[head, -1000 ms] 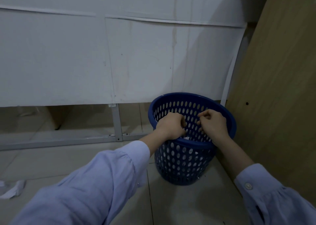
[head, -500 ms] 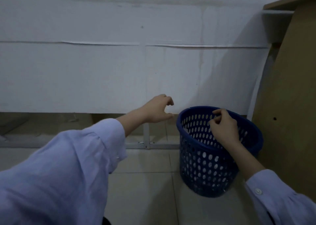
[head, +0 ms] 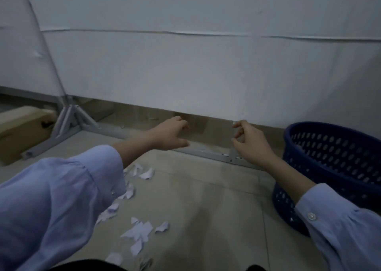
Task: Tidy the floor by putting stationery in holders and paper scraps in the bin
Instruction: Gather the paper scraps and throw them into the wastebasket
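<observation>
Paper scraps (head: 140, 231): where do they lie?

On the floor (head: 206, 200), loose and white, in a scatter that runs from just beside the left sleeve (head: 57, 204) toward the bottom edge of the view. The biggest bunch lies near the bottom middle. A few smaller bits lie further up, close under the left forearm. All those in view are outside the bin.

And the bin (head: 340, 157)?

Blue, with holes all round its wall, standing on the floor at the right, well apart from the scraps. The right forearm crosses in front of its left edge. I cannot tell what lies inside it.

What are the hands doing?

Both reach forward above the floor, toward the grey metal frame (head: 206, 153) that runs under the white panel (head: 185, 75). The left hand (head: 169, 133) is released: fingers loosely bent, thumb out, grasping nothing. The right hand (head: 250, 143) is to the left of the bin, fingers half curled with the thumb apart from them. I make out nothing between them, so I call it released as well.

Do they touch anything?

Not that I can see. The two are apart from each other, and neither is on a scrap.

Anything else there?

A tan box (head: 20, 130) at the far left by the frame's foot, and the right sleeve (head: 340, 229), light blue like the left one, with a button at its cuff.
</observation>
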The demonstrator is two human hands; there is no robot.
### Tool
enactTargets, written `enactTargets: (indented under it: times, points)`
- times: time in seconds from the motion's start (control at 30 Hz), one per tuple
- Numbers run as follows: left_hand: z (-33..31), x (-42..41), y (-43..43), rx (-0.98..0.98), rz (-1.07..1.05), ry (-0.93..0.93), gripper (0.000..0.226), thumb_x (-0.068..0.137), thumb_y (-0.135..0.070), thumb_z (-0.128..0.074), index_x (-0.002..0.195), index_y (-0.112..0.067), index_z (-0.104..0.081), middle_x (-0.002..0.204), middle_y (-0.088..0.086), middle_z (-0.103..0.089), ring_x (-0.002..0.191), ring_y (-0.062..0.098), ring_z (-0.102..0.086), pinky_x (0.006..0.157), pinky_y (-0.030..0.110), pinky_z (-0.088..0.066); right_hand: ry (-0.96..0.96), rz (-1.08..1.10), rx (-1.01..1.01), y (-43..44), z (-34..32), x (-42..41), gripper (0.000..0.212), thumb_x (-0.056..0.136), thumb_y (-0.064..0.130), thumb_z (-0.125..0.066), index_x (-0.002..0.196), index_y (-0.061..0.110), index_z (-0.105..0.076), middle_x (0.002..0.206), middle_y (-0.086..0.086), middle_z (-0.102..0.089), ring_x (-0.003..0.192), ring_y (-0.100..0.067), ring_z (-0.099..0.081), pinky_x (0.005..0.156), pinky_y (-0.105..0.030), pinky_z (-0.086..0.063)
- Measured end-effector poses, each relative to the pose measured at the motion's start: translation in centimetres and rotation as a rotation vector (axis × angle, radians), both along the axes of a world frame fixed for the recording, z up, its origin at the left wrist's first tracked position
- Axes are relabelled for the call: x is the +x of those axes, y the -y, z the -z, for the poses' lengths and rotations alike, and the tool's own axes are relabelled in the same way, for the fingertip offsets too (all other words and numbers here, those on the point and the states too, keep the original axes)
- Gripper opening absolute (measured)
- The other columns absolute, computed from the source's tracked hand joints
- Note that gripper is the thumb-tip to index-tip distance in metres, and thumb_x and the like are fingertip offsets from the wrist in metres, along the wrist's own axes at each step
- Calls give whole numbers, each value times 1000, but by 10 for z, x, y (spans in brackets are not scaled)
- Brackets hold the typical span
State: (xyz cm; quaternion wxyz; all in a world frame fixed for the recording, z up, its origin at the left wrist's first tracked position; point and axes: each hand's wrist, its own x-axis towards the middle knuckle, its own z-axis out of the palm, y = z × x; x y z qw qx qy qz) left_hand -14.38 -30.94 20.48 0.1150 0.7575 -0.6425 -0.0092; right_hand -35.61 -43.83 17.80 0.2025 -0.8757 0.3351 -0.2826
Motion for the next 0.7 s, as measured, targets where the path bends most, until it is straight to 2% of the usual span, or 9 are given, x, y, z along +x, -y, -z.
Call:
enactTargets:
  times: [0.17, 0.3, 0.5, 0.6, 0.7]
  points:
    - [39, 46, -71, 114, -153, -89, 57, 84, -39, -66, 132, -15, -45, 134, 7, -45, 114, 22, -53, 86, 26, -39, -236, -222, 20, -44, 45, 58, 45, 88, 26, -61, 129, 16, -45, 123, -7, -52, 92, -15, -49, 81, -24, -37]
    - [76, 69, -121, 163, -246, -159, 60, 82, -38, -68, 132, -13, -45, 131, 8, -46, 112, 22, -54, 82, 23, -37, -465, -368, 48, -80, 83, 88, 62, 87, 35, -63, 141, 22, -33, 142, -6, -38, 126, -22, -43, 100, -31, -38]
    - [146, 82, -183, 343, -344, -299, 66, 79, -37, -72, 133, -13, -44, 134, 7, -46, 117, 22, -49, 89, 25, -39, -793, -551, 80, -119, 141, 116, 104, 73, 49, -75, 151, 30, -9, 156, -7, -16, 138, -34, -24, 112, -44, -30]
    - [179, 82, -203, 439, -366, -365, 69, 75, -36, -75, 133, -14, -45, 131, 7, -49, 110, 20, -51, 88, 26, -42, -954, -612, 104, -127, 168, 122, 122, 65, 54, -79, 151, 34, 4, 160, -6, 3, 145, -36, -7, 116, -48, -22]
    - [213, 81, -216, 533, -383, -425, 64, 74, -35, -77, 127, -15, -49, 124, 5, -56, 102, 16, -49, 84, 26, -41, -1063, -667, 87, -129, 201, 128, 137, 50, 70, -78, 144, 47, 19, 160, -2, 16, 146, -38, 8, 116, -58, -16]
